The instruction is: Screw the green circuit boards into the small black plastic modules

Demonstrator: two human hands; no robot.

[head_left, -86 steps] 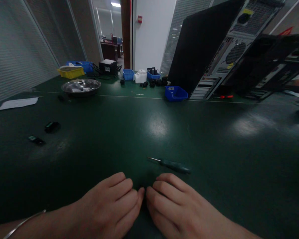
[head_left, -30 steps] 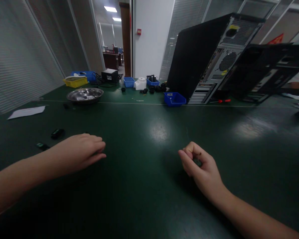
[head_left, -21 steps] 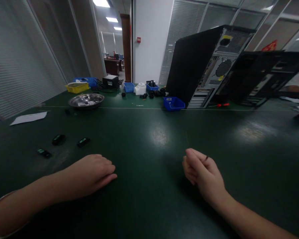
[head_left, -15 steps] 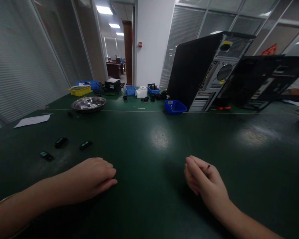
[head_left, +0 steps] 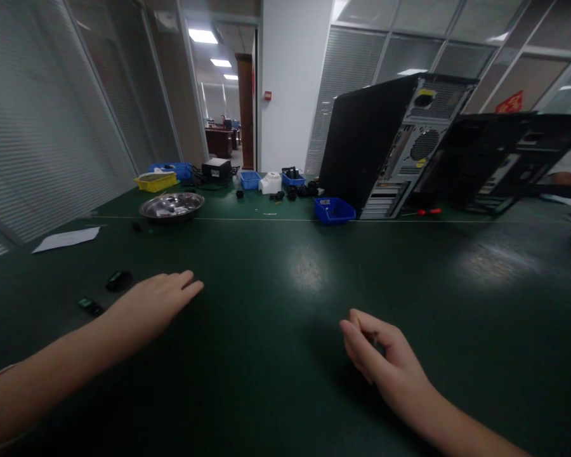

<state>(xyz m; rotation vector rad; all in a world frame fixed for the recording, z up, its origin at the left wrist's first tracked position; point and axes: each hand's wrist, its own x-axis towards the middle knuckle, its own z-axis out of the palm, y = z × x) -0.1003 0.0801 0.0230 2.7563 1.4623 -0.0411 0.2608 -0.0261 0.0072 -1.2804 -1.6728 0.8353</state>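
A dark green work table (head_left: 285, 406) fills the scene from the near edge to the far wall. At its far right stands a black computer tower (head_left: 385, 143), its rear panel turned toward the camera, with a second opened case (head_left: 495, 158) just to its right. A red-handled screwdriver (head_left: 426, 212) lies on the table between the two cases.

Far left of centre sits a round metal dish (head_left: 172, 206), with a yellow bin (head_left: 155, 182) and a blue bin (head_left: 174, 170) beyond it. A small blue bin (head_left: 334, 210) rests near the foot of the tower, and a white sheet of paper (head_left: 66, 239) lies at the left edge.

The person's left hand (head_left: 150, 304) stretches forward over the table at near left, palm down, fingers extended and held loosely together — a small dark module (head_left: 118, 280) lies just to its left, and a second, flatter one (head_left: 91, 306) sits nearer the forearm. Whether the hand covers anything cannot be told.

At near right, the right hand (head_left: 375, 355) is curled, thumb and forefinger drawn together around a dark object that is barely visible inside the grip — too hidden to identify. The two hands are well apart.
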